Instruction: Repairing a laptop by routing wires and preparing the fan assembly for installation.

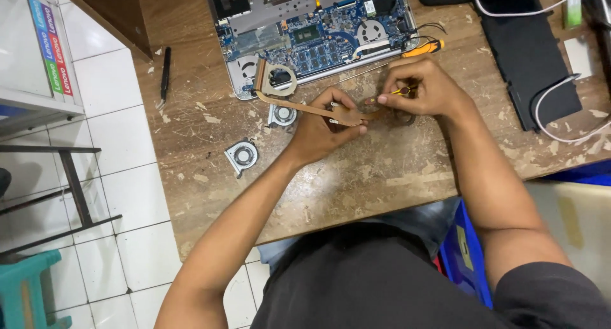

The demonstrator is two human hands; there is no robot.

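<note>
Two loose fans (242, 156) lay at the left. My left hand (321, 128) pinched the copper heat pipe (299, 104) over the worn table (356, 176); my right hand (423, 87) gripped a small yellow-handled tool (402, 91) against it.

Worn wooden desk (356, 182), surface chipped. On it: opened laptop (318, 30) with bare circuit board, two loose cooling fans (242, 156) (282, 115), black pen (165, 71), black battery pack (531, 62), white cable (560, 87).
</note>
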